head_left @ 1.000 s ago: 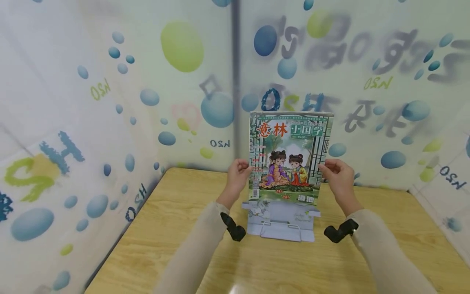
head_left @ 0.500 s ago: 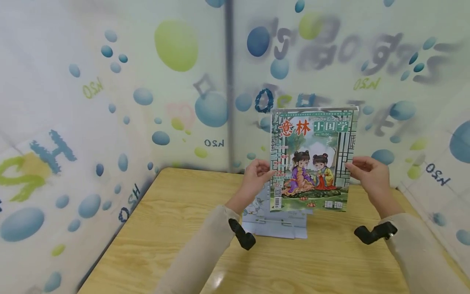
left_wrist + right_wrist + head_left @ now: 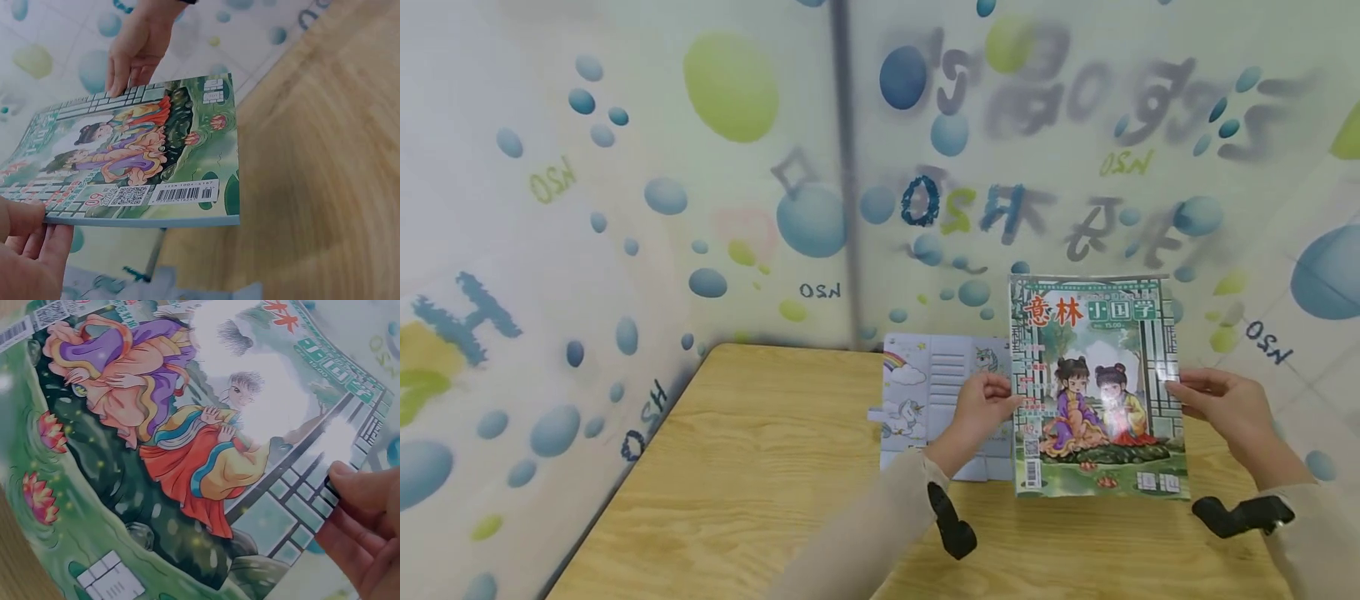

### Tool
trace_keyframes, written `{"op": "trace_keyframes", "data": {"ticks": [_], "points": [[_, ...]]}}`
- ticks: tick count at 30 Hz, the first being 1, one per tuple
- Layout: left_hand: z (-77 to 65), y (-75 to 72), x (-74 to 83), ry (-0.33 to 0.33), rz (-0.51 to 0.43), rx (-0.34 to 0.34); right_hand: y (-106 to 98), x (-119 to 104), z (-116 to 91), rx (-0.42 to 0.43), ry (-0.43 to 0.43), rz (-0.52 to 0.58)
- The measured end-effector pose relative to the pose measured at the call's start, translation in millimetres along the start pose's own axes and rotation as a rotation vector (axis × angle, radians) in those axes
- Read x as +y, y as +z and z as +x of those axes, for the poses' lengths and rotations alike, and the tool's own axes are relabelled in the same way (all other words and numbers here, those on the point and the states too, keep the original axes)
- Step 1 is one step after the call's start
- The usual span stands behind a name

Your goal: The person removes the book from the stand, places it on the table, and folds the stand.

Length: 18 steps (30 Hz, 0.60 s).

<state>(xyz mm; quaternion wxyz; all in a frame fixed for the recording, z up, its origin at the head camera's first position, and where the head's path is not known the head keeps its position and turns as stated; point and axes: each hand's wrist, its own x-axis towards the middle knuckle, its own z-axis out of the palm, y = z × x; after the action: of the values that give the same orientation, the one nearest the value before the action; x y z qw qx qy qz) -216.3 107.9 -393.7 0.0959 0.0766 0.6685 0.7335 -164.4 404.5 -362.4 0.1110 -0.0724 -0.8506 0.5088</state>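
Note:
A magazine [image 3: 1097, 392] with two drawn figures in robes on its green cover is held up by both hands, cover toward me. My left hand [image 3: 981, 417] pinches its left edge, thumb in front; my right hand [image 3: 1232, 417] pinches the opposite edge the same way. The left wrist view has the magazine [image 3: 125, 150] slanting between both hands, a barcode at its lower corner. In the right wrist view, glare covers part of the cover [image 3: 187, 425]. Behind the left hand stands a pale book stand [image 3: 902, 392] with unicorn and rainbow prints, partly hidden by that hand and the magazine.
The wooden table [image 3: 752, 467] runs under the stand and toward me. Walls [image 3: 760, 208] covered with blue and green dots and lettering close in at the back and left. Each wrist carries a black strap mount [image 3: 951, 525].
Both hands have carried the magazine off the front of the stand to the right, then lower and nearer to me. The stand's printed back panel has come into view.

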Motion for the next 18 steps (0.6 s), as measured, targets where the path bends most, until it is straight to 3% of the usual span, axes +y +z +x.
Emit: {"op": "trace_keyframes", "data": {"ticks": [12, 18], "points": [[-21.3, 51.2, -40.3, -0.117, -0.075, 0.119, -29.8, 66.0, -9.9, -0.157, 0.180, -0.134], [-25.6, 63.3, -68.6, -0.164, -0.058, 0.146, -36.8, 115.4, -5.5, -0.225, 0.291, -0.146]]}}
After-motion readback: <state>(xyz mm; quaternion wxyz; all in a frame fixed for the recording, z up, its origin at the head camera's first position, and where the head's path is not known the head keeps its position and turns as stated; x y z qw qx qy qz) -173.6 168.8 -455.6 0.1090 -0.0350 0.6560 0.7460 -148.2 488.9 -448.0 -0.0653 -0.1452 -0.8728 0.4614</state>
